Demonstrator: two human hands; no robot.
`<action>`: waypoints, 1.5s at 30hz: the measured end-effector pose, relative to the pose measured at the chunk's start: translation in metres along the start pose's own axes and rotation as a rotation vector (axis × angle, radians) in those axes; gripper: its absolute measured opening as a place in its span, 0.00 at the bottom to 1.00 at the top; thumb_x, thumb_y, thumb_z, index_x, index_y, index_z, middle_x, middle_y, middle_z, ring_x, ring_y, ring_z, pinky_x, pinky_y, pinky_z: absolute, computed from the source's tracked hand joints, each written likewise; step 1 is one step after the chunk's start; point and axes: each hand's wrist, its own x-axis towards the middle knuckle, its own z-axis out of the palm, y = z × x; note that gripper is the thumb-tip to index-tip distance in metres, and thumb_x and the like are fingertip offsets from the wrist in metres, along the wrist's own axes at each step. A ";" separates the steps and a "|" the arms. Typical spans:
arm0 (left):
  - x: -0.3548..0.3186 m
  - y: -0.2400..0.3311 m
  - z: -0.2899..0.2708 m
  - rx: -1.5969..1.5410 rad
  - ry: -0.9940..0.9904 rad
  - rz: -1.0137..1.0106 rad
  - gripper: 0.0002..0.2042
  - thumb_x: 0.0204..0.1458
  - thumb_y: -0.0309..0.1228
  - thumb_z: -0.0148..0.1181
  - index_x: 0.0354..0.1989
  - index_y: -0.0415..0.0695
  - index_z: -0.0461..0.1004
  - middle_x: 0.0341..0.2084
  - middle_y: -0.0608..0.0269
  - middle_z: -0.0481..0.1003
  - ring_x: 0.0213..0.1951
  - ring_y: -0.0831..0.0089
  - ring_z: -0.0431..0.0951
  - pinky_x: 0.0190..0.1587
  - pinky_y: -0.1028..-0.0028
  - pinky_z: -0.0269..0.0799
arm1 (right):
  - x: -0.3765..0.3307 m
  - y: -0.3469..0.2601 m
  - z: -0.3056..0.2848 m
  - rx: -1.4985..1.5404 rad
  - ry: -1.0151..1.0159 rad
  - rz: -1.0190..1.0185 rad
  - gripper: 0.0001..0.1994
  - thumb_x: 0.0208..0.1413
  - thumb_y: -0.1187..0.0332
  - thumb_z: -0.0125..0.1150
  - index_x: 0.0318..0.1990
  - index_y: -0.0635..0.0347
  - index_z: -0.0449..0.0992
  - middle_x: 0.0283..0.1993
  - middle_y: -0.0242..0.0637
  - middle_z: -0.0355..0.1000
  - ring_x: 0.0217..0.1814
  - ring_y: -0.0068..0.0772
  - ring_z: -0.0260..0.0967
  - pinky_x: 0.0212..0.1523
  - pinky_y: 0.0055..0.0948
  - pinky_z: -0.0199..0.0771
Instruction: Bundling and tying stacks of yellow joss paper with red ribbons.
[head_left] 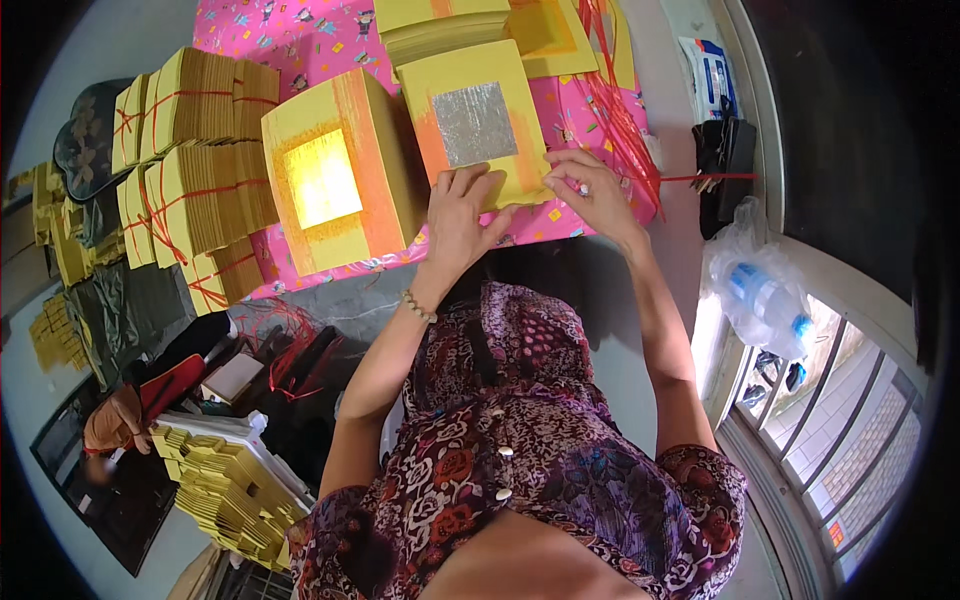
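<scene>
A stack of yellow joss paper with a silver foil square (474, 122) lies in front of me, its near edge curled and bent up. My left hand (462, 215) rests on its near left edge, fingers spread over the paper and thumb along the curled edge. At the near right corner, my right hand (596, 200) pinches the paper's edge between thumb and forefinger. Just left stands a thick stack of joss paper with a gold foil square (322, 180), tilted and shining.
Bundles of yellow paper (205, 195) tied with red string stand at the table's left. More yellow stacks (445, 35) lie behind. Red plastic strands (615, 110) hang over the pink patterned cover (290, 45). Right are a bagged bottle (760, 290) and barred opening; another person sits lower left.
</scene>
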 end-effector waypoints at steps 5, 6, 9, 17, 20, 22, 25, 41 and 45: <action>0.007 0.012 -0.004 0.019 -0.017 -0.002 0.22 0.38 0.39 0.69 0.43 0.42 0.75 0.43 0.57 0.72 0.44 0.58 0.69 0.47 0.65 0.67 | -0.001 0.000 -0.001 -0.082 0.048 -0.042 0.08 0.54 0.67 0.59 0.34 0.64 0.75 0.46 0.42 0.72 0.47 0.41 0.69 0.50 0.34 0.66; 0.009 0.014 -0.004 0.051 -0.032 -0.003 0.22 0.38 0.37 0.68 0.43 0.42 0.75 0.42 0.57 0.72 0.43 0.59 0.69 0.46 0.65 0.67 | -0.001 -0.002 -0.001 -0.082 0.052 -0.043 0.08 0.54 0.67 0.59 0.34 0.64 0.75 0.46 0.42 0.72 0.47 0.41 0.69 0.50 0.34 0.66; 0.013 0.015 -0.002 0.121 -0.065 -0.013 0.20 0.39 0.33 0.66 0.44 0.43 0.74 0.40 0.59 0.73 0.41 0.59 0.70 0.44 0.66 0.68 | 0.002 -0.012 -0.002 -0.106 0.095 -0.071 0.08 0.54 0.68 0.59 0.35 0.64 0.74 0.45 0.42 0.72 0.47 0.41 0.69 0.51 0.35 0.65; 0.019 0.012 -0.021 0.093 0.198 0.044 0.19 0.40 0.16 0.55 0.44 0.43 0.73 0.34 0.58 0.73 0.36 0.60 0.70 0.38 0.65 0.68 | 0.018 -0.030 -0.002 0.377 0.288 -0.009 0.15 0.62 0.65 0.49 0.53 0.61 0.68 0.58 0.40 0.64 0.61 0.35 0.61 0.57 0.33 0.63; 0.019 0.024 -0.039 -0.129 0.411 0.058 0.18 0.41 0.15 0.53 0.43 0.41 0.73 0.31 0.57 0.73 0.34 0.58 0.70 0.37 0.65 0.67 | 0.031 -0.027 -0.006 0.584 0.363 0.134 0.20 0.66 0.61 0.40 0.62 0.61 0.59 0.63 0.41 0.58 0.65 0.34 0.56 0.60 0.32 0.59; 0.006 0.027 -0.046 -0.175 0.483 0.098 0.14 0.44 0.14 0.51 0.40 0.38 0.73 0.30 0.56 0.73 0.33 0.61 0.71 0.36 0.69 0.66 | 0.044 -0.029 -0.005 0.503 0.356 0.098 0.24 0.67 0.56 0.32 0.64 0.61 0.54 0.67 0.42 0.52 0.69 0.39 0.52 0.62 0.36 0.57; -0.014 0.014 -0.032 -0.597 0.527 -0.083 0.07 0.54 0.18 0.49 0.38 0.35 0.71 0.29 0.57 0.72 0.33 0.72 0.72 0.36 0.77 0.65 | 0.066 -0.023 -0.006 0.531 0.514 0.040 0.24 0.67 0.56 0.32 0.63 0.64 0.56 0.61 0.41 0.60 0.63 0.33 0.57 0.60 0.31 0.58; -0.012 -0.010 -0.001 -0.636 0.536 -0.113 0.07 0.58 0.23 0.49 0.43 0.35 0.65 0.40 0.56 0.67 0.43 0.70 0.69 0.46 0.74 0.65 | 0.063 0.001 0.016 0.772 0.686 0.243 0.23 0.65 0.48 0.35 0.36 0.57 0.70 0.25 0.20 0.57 0.26 0.13 0.48 0.26 0.21 0.47; -0.013 -0.006 0.000 -0.701 0.534 -0.168 0.06 0.57 0.22 0.50 0.42 0.35 0.65 0.39 0.57 0.67 0.43 0.68 0.69 0.46 0.75 0.65 | 0.058 0.026 0.020 0.810 0.675 0.261 0.23 0.65 0.47 0.34 0.36 0.57 0.69 0.28 0.23 0.59 0.29 0.15 0.51 0.28 0.21 0.50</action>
